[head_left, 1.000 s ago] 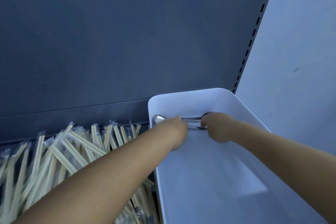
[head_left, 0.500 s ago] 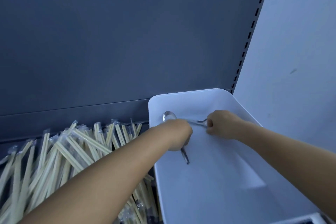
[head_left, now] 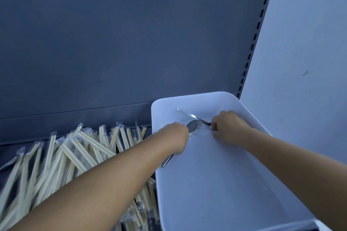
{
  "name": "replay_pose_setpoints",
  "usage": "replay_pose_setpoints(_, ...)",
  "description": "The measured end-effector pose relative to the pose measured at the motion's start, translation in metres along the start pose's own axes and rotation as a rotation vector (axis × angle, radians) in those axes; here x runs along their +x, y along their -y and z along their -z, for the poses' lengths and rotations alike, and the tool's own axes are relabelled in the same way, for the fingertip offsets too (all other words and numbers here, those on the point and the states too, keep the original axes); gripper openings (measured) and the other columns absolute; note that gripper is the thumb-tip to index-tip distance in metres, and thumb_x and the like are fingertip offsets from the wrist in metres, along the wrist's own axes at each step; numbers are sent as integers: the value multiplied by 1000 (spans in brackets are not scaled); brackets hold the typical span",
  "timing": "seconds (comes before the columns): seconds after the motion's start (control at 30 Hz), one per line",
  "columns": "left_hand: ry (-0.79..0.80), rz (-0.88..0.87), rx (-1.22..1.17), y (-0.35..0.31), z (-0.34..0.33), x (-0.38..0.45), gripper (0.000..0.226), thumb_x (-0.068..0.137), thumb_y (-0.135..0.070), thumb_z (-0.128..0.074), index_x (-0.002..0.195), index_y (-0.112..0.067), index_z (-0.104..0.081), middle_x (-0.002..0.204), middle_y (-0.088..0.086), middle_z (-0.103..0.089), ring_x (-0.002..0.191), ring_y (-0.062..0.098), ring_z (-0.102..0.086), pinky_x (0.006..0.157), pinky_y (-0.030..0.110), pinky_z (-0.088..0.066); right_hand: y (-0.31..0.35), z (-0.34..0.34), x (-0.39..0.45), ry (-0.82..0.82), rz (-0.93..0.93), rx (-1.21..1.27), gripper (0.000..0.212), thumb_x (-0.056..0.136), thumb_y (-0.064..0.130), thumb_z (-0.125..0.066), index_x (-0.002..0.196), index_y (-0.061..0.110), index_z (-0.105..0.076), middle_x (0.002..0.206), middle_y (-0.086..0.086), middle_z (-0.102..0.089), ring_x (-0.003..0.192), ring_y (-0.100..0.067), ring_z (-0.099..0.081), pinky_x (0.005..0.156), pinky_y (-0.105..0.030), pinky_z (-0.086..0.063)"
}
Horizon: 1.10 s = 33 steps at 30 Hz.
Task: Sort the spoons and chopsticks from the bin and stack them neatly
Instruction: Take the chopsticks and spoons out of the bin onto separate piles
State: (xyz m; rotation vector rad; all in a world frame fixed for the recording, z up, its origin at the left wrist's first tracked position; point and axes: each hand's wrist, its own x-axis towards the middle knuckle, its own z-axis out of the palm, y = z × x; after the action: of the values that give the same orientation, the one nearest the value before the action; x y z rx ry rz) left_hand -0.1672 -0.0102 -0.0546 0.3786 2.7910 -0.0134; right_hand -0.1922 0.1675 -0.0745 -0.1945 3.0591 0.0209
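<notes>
Here, as I read my head view, line by line:

Left hand: my left hand [head_left: 175,138] reaches into the white bin [head_left: 216,184] and grips a spoon [head_left: 194,127]; the bowl sticks out past the knuckles toward 1 o'clock, and the handle end pokes out under the wrist toward 7 o'clock, over the bin's left wall.

Right hand: my right hand [head_left: 228,128] sits at 3 o'clock of the left one, fingers curled round the handle of a second spoon [head_left: 193,117], which runs off toward 10 o'clock, pale and blurred at its far end.

Spoons: both are inside the bin near its far end; the two cross just beside the first spoon's bowl, though I cannot tell whether they touch.

Bin: it fills the lower right, from 12 o'clock of my hands down to 5 o'clock.

Chopsticks: a loose heap of wrapped chopsticks [head_left: 75,155] lies at 9 o'clock of the bin, on the dark shelf [head_left: 75,122], partly under my left forearm.

Backdrop: a dark panel [head_left: 131,33] above, a pale wall [head_left: 300,43] at 2 o'clock.
</notes>
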Motion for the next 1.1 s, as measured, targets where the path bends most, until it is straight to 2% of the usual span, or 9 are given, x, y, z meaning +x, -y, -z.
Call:
replay_pose_setpoints(0.13,-44,77,-74,1,2,-1,25,80,2,-44,62,-12,-34,64,2,-35,51,16,-31,44,24,-24,3,-5,-1,66,-8,204,31,87,17,-47,118,17,-48,124,-5,-49,112,-28,-46,88,-35,-43)
replay_pose_setpoints(0.17,-81,98,-118,1,4,1,23,79,1,-44,62,-12,-35,64,2,-37,52,15,-33,43,24,-25,3,-4,-1,75,-13,211,30,87,17,-47,116,16,-47,123,-5,-51,109,-30,-48,87,-36,-44)
replay_pose_setpoints(0.3,-196,141,-330,2,8,5,15,83,-6,-42,71,-13,-42,72,0,-46,56,14,-42,45,25,-30,3,4,-6,77,-46,246,8,86,22,-51,87,15,-55,92,-5,-58,89,-29,-56,67,-28,-43)
replay_pose_setpoints(0.4,-267,131,-422,1,13,3,18,85,-6,-39,71,-16,-36,75,0,-47,59,14,-41,47,27,-31,6,14,-10,107,-87,325,20,83,20,-53,62,17,-52,72,-4,-60,72,-25,-58,57,-26,-42)
replay_pose_setpoints(0.5,-329,134,-445,-4,21,-8,22,89,-6,-38,69,-15,-34,71,1,-46,58,16,-40,47,27,-30,11,29,-17,50,-119,566,21,89,20,-45,75,11,-57,77,-6,-70,67,-23,-63,61,-30,-51)
replay_pose_setpoints(0.57,-370,158,-436,-6,28,-18,21,90,-6,-38,70,-13,-37,70,1,-47,59,18,-44,46,26,-30,14,41,-22,-8,-122,668,22,92,20,-38,83,9,-55,74,-2,-71,59,-17,-61,57,-26,-47)
replay_pose_setpoints(0.7,-490,218,-445,1,43,-46,27,92,-11,-38,67,-17,-33,69,0,-46,55,15,-44,45,27,-28,24,65,-33,-110,-52,730,21,90,12,-36,87,16,-56,72,2,-70,53,-13,-58,54,-25,-45)
replay_pose_setpoints(0.9,-650,277,-480,47,50,-103,29,95,-21,-37,66,-17,-34,73,4,-51,69,28,-49,50,30,-29,77,93,-57,-195,103,703,21,94,18,-37,86,14,-56,79,8,-66,49,-3,-58,49,-22,-43)
replay_pose_setpoints(1.1,-748,335,-474,123,31,-184,25,94,-25,-37,73,-14,-41,79,8,-60,71,31,-55,58,34,-41,175,109,-84,-189,264,727,20,94,16,-36,89,16,-55,81,5,-68,74,-24,-64,64,-34,-50)
